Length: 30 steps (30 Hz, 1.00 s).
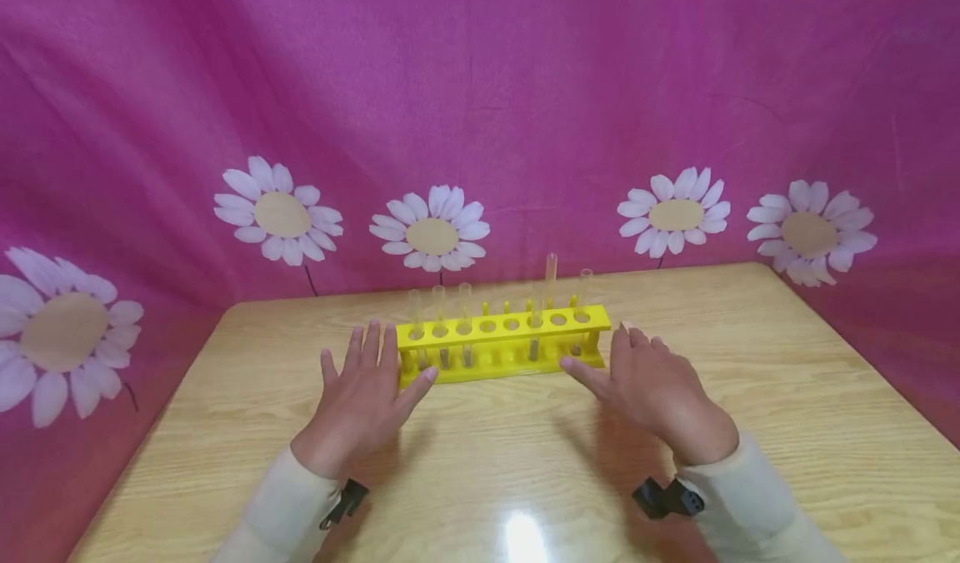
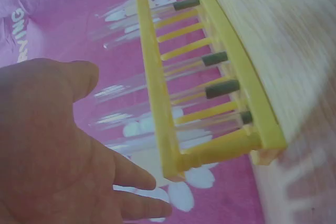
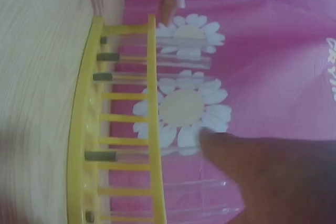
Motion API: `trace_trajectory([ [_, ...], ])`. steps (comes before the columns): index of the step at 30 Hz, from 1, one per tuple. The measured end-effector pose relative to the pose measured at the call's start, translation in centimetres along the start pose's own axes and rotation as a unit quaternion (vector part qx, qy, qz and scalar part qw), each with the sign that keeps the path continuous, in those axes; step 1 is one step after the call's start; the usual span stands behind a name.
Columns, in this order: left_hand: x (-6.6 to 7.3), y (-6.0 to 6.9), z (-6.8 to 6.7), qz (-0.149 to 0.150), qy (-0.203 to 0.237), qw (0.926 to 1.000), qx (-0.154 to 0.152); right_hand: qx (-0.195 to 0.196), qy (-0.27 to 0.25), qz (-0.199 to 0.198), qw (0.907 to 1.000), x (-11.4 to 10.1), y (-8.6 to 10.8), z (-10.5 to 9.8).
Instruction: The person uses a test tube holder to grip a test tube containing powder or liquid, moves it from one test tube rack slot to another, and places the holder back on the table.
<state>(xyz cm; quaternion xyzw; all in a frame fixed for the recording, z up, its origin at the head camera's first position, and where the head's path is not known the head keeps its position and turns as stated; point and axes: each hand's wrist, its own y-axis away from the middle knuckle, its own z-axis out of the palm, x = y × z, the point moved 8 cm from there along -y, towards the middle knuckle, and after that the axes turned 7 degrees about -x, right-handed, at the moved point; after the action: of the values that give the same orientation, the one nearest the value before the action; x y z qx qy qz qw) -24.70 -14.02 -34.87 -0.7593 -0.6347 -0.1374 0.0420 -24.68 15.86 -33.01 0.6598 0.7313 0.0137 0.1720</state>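
Note:
A yellow test tube rack (image 1: 498,336) stands on the table, with several clear test tubes (image 1: 466,301) upright in it. Dark grey-green material (image 2: 221,88) fills the bottoms of the tubes. One tube (image 1: 552,270) rises higher than the others at the rack's back right. My left hand (image 1: 360,405) is beside the rack's left end, fingers spread and thumb pointing along its front. At the right end is my right hand (image 1: 660,384), thumb stretched toward the base and fingers extended forward. Neither hand holds anything; whether they touch the rack I cannot tell.
A light wooden table (image 1: 480,455) carries the rack near its back edge. Behind it hangs a magenta cloth (image 1: 525,113) printed with white daisies. Each wrist wears a small black camera mount (image 1: 667,498).

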Motion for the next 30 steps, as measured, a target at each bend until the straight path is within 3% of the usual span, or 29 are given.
trace_trajectory([
  [7, -1.2, -1.0, 0.5, -0.008, 0.037, 0.9993, -0.005, -0.026, -0.018, -0.001, 0.9995, 1.8, -1.9, 1.1],
  [14, -2.6, -2.2, 1.2, -0.001, 0.095, 0.9954, 0.007, -0.019, -0.027, 0.009, 0.9994, 3.7, -3.7, 1.8],
  [20, -3.5, -3.2, 2.2, 0.002, 0.179, 0.9838, -0.01, -0.014, -0.037, 0.003, 0.9992, 4.9, -4.3, 2.1],
  [30, -4.4, -4.3, 3.1, 0.018, 0.269, 0.9629, -0.015, -0.038, -0.064, 0.035, 0.9966, 6.8, -5.0, 2.9],
])
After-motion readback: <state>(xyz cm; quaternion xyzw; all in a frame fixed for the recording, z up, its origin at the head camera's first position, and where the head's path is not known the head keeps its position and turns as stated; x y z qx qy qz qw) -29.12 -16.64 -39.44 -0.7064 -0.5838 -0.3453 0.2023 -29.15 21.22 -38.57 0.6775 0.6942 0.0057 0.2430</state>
